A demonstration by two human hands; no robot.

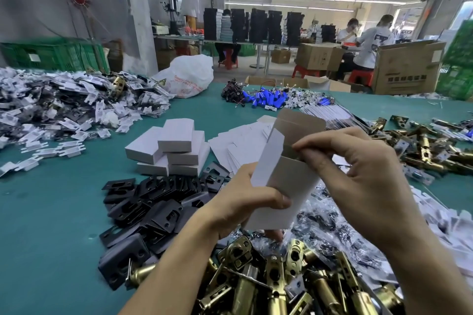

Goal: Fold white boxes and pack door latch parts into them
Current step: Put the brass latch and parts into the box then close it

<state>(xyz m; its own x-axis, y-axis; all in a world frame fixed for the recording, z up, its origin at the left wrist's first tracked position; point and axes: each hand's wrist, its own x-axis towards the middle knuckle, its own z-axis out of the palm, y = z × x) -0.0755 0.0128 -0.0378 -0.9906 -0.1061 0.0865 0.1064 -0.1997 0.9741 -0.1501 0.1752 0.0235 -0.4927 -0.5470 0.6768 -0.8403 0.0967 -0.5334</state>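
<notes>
A white cardboard box (284, 179) stands upright in front of me, its top flaps open and the grey inside showing. My left hand (245, 202) grips its lower part, thumb across the front. My right hand (358, 174) pinches the box's top edge at a side flap with thumb and forefinger. Below my hands lie brass door latches (276, 279). Black strike plates (153, 207) are heaped to the left. A stack of folded white boxes (174, 148) stands behind them, with flat box blanks (238, 143) beside it.
The green table (51, 212) holds a pile of bagged white plastic parts (64, 107) at the far left, blue cylinders with wires (266, 100) at the back, more brass latches (425, 143) at the right and small bagged parts (332, 222) under my right hand. People sit at benches far behind.
</notes>
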